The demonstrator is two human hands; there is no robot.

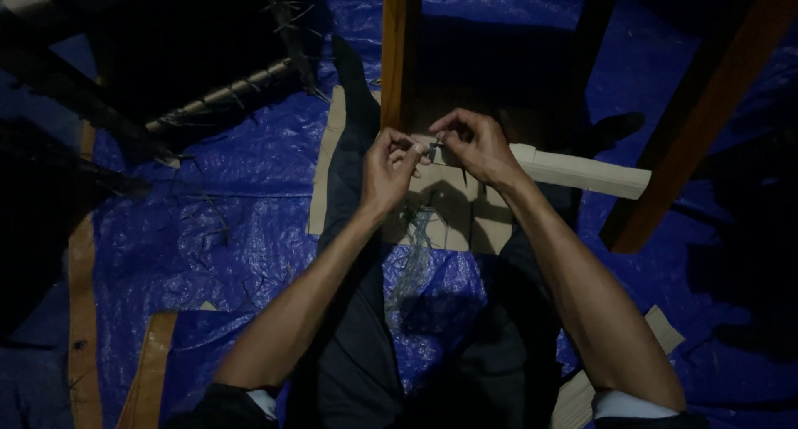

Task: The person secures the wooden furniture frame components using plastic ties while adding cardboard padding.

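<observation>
Left hand [389, 170] and right hand [475, 146] each pinch thin pale grassy strands [413, 258] above lap (dim light). Loose ends hang over blue plastic tarp [249, 213]. Best: keep both pinches tight, close together.

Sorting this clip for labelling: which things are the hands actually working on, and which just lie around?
In hand:
left hand
right hand
thin strands, pinched between both hands

Lying about:
blue tarp
cardboard sheet
pale wooden slat
orange wooden leg
woven frame
</observation>
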